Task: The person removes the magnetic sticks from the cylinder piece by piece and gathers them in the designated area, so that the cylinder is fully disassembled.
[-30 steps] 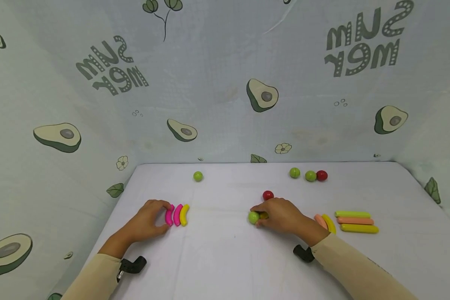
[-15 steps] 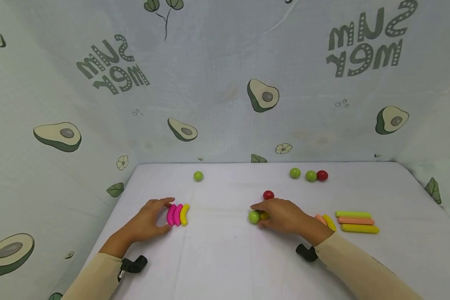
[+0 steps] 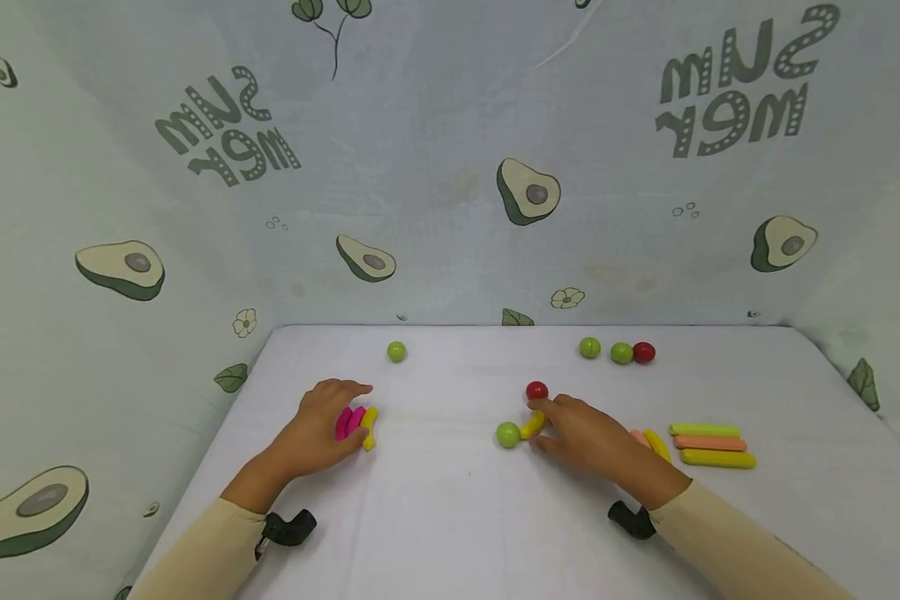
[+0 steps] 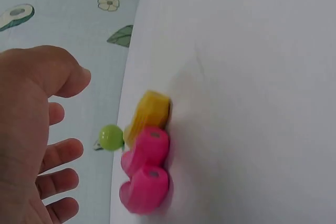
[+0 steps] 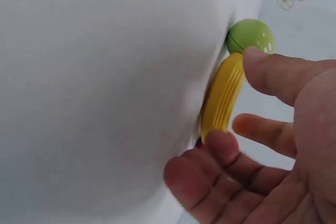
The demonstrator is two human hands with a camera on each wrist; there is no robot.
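Observation:
My left hand [image 3: 322,429] hovers over two pink curved pieces [image 4: 146,191] and a yellow banana-shaped piece [image 3: 371,416] lined up side by side. Its thumb and fingers are spread, with nothing between them, and partly cover the row in the head view. Around another small yellow toy banana [image 5: 223,98], the thumb and fingers of my right hand [image 3: 585,440] stand apart, near its two ends, without gripping it. A green ball [image 3: 507,434] sits at the banana's left end. Just beyond the right fingertips lies a red ball [image 3: 537,391].
Right of the right hand lie an orange curved piece [image 3: 640,438], a yellow curved piece [image 3: 657,445] and three sticks [image 3: 711,444]. Along the table's back edge are a lone green ball [image 3: 396,352], two more green balls [image 3: 589,347] and a red ball [image 3: 643,352].
My left hand has left the outer pink piece, now closer to its row, and shifted right over the pieces. My right hand has drawn slightly right, uncovering more of the yellow banana.

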